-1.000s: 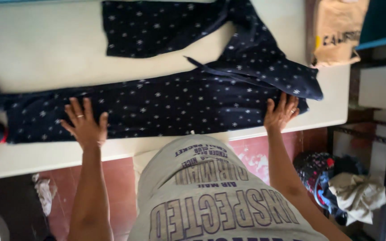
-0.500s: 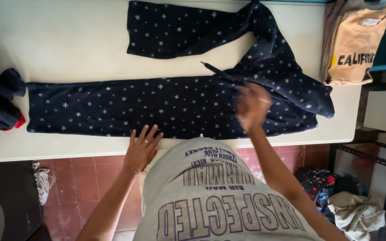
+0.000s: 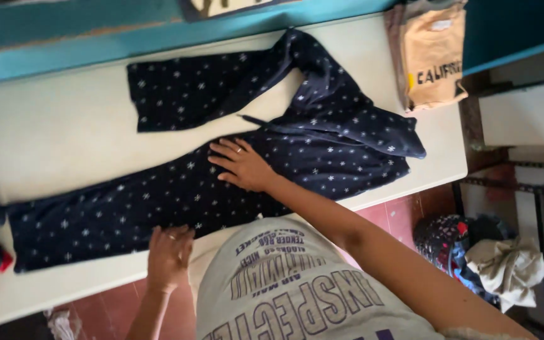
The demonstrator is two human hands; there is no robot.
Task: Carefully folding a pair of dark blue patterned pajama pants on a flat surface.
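We are smoothing the navy star-print trousers, which lie spread across the white table; our right hand presses flat, fingers spread, at mid-garment; our left hand sits at the near hem, seemingly pinching it, though blur leaves that unsure; the next move calls for a firm hem grip and an even pull.

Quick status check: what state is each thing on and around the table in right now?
Star-print trousers: spread on the table, one leg straight, the other bent back.
Right hand: flat, open, pressing the trousers.
Left hand: open, at the trousers' near edge.
Tan shirt: folded, at the table's far corner.
Clothes pile: crumpled on the floor.
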